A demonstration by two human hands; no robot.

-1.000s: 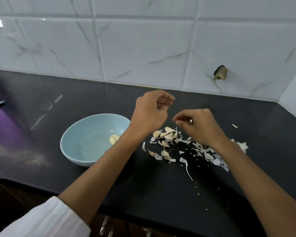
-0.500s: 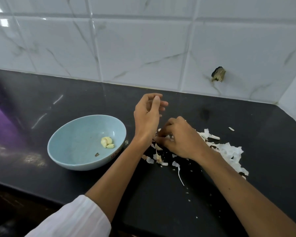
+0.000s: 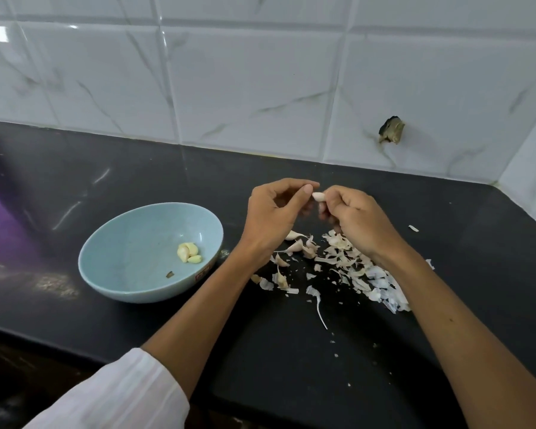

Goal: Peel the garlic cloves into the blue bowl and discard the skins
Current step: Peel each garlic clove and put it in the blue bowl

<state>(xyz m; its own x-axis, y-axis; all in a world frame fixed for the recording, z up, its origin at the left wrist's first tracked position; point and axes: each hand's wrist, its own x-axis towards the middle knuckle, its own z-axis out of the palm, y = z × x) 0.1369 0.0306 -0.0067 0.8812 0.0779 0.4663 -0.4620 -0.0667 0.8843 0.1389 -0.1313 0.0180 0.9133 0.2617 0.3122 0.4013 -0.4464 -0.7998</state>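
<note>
Pale and papery, a garlic clove is pinched in the fingers of the right hand; the left hand nips its free end with thumb and forefinger, above the bench; peeling is the step in hand, I judge; next, strip the skin onto the skins, then carry the clove left to the blue bowl, beside the peeled cloves.

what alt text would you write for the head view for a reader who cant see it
Over a black counter, the right hand pinches a garlic clove while the left hand pinches its tip. A blue bowl holding a few peeled cloves sits to the left; loose skins and unpeeled cloves lie below the hands.
</note>
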